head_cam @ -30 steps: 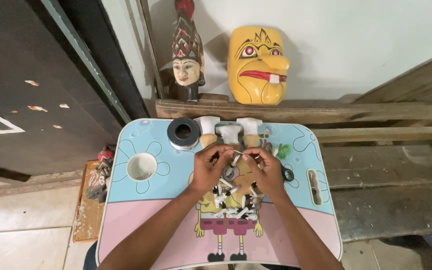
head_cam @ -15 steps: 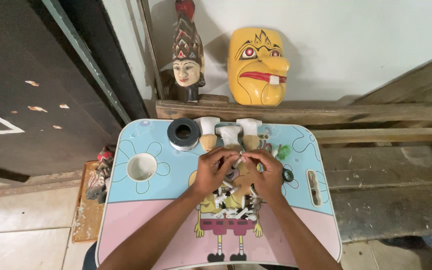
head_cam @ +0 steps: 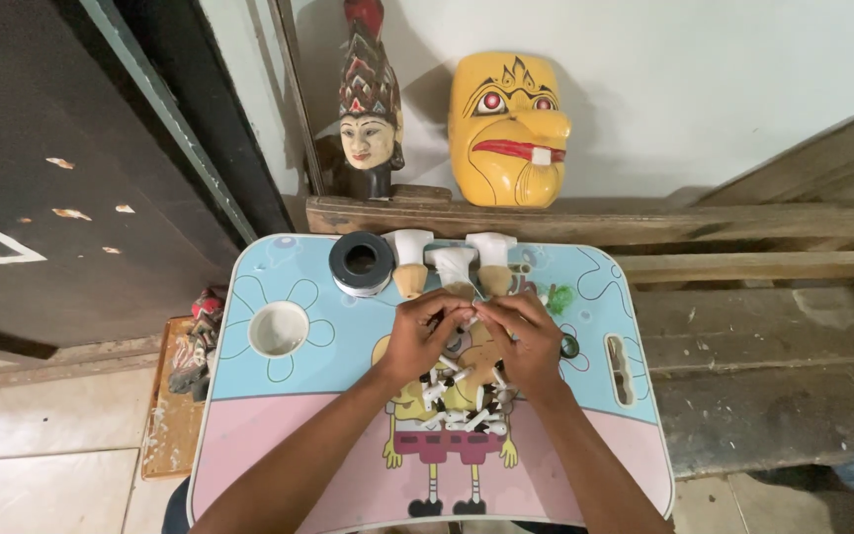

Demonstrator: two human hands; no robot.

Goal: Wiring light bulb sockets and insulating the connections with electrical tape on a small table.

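Left hand (head_cam: pixel 425 331) and right hand (head_cam: pixel 524 336) pinch one small white plastic piece (head_cam: pixel 470 314) above the pile of small white pieces (head_cam: pixel 462 400); steady fingertip pressure suits it

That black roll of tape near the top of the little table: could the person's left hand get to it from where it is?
Probably yes. The roll of tape sits uncovered just up and left of the left hand, with only bare table between them.

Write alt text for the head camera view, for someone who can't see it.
Both bare hands, left hand and right hand, meet fingertip to fingertip over a pile of small white and black pieces on a blue and pink cartoon lap table. A tape roll sits at its far edge; a yellow mask and carved head stand behind.
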